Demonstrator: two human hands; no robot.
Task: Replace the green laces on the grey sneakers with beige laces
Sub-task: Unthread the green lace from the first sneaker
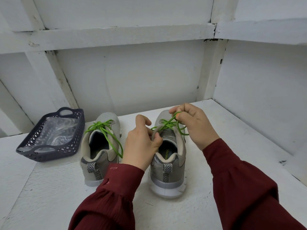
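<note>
Now | left hand (141, 141) grips sneaker (167, 171) | right hand (192, 125) pinches green lace (167, 124)

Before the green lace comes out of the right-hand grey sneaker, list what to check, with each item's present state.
1. Lace held: right hand pinches the bright green cord lace of the right grey mesh sneaker: ok.
2. Shoe steadied: left hand grips that sneaker at its opening: ok.
3. Knot fully undone: cannot tell.
4. Left grey mesh sneaker untied: not ok, green bow intact.
5. Beige laces within reach: cannot tell; dark blue plastic lattice basket shows only clear plastic wrap.
</note>
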